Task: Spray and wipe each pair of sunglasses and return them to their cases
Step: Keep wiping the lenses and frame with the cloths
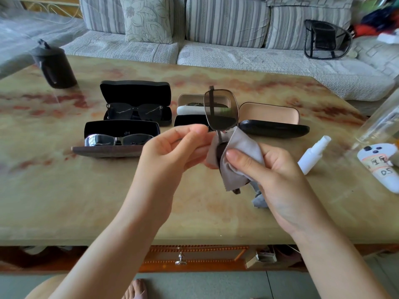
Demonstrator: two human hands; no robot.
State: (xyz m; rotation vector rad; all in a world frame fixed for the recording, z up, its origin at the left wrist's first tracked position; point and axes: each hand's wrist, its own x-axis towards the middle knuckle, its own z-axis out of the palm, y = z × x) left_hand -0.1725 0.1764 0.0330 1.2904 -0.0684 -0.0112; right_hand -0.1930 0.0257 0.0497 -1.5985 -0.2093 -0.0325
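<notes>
Head camera is looking down at my two hands working just above the marble-patterned table (pixel 108 201). My left hand (pixel 172 147) is pinching the brown sunglasses (pixel 221 111) by the frame, thumb and fingertips closing on it. The pair is standing on end in the air, with one tinted lens pointing up, uncovered, and the other sitting below it. My right hand (pixel 274 175) is clamping a grey cloth (pixel 239 152) around that lower lens, thumb pressing on the near face and fingers curling behind. A loose corner of the cloth is hanging down past my palm. One folded temple arm is crossing the upper lens.

Beyond my hands, open cases are lying on the table. At the back left, a black case (pixel 135 89) is holding a black-framed pair (pixel 135 112). In front of it, the front-left case (pixel 108 151) is holding a silver-framed pair (pixel 116 140). A beige case (pixel 185 99) is sitting partly hidden behind the raised lens. To its right, a pink-lined case (pixel 272 121) is lying open, its lining facing me.

A white spray bottle (pixel 313 156) is lying on its side to the right of my right hand, apart from it. A dark lidded container (pixel 54 67) is standing at the far left of the table, and a striped sofa (pixel 216 55) is running along behind.
</notes>
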